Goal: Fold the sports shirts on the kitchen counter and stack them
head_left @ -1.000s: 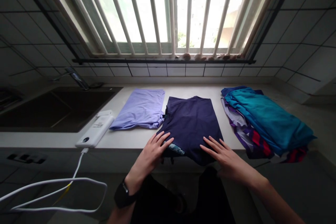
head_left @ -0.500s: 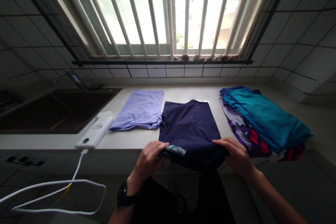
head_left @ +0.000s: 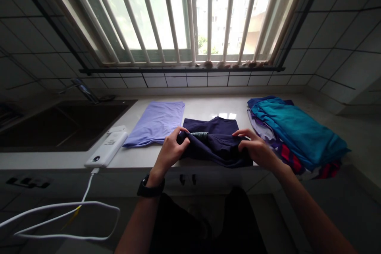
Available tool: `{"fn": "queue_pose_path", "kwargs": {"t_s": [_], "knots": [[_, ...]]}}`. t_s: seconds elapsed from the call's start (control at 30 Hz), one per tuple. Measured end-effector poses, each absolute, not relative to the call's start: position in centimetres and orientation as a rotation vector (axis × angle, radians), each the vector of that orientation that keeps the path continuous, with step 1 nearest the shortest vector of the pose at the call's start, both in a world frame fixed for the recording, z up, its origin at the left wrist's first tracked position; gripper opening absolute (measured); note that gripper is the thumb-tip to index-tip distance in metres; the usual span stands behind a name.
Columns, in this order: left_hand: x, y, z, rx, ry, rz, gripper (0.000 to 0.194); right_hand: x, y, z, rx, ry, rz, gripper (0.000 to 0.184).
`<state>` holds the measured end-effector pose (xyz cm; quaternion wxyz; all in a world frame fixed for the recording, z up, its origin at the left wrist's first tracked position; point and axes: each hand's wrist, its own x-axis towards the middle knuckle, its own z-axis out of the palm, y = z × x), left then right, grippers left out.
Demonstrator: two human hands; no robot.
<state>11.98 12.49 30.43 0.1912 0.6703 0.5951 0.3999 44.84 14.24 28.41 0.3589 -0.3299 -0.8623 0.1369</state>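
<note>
A dark navy garment (head_left: 222, 149) lies at the counter's front edge, its near part lifted and doubled back over the rest. My left hand (head_left: 172, 145), with a black watch on the wrist, pinches its left side beside a patterned grey-green patch. The right side is gripped by my right hand (head_left: 254, 147), thumb and fingers closed on the cloth. Just left of it a lavender folded garment (head_left: 157, 121) lies flat. To the right sits a stack of folded clothes with a teal garment (head_left: 297, 131) on top.
A white power bank (head_left: 107, 149) with a white cable (head_left: 87, 188) rests by the dark sink (head_left: 68, 127) on the left. Behind the white counter (head_left: 205, 105) is a barred window (head_left: 190, 20), with small round objects (head_left: 208, 64) along its sill.
Both hands have moved forward, carrying the near edge of the navy garment up from the counter's front and over onto its far part. The other clothes stay where they were.
</note>
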Motion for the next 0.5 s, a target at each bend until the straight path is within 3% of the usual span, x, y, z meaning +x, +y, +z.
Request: {"fn": "queue_pose_path", "kwargs": {"t_s": [0.23, 0.37, 0.5], "knots": [[12.3, 12.0, 30.4, 1.855, 1.659, 1.109, 0.026, 45.3, 11.2, 29.2, -0.954, -2.713, 0.435, 0.046], [11.9, 11.9, 30.6, 1.854, 1.652, 1.101, 0.025, 44.7, 10.8, 28.1, -0.970, -2.635, 0.268, 0.003], [11.0, 13.6, 30.6, 1.823, 1.711, 1.139, 0.025, 44.5, 13.2, 28.3, -1.013, -2.189, 0.395, 0.013]]}}
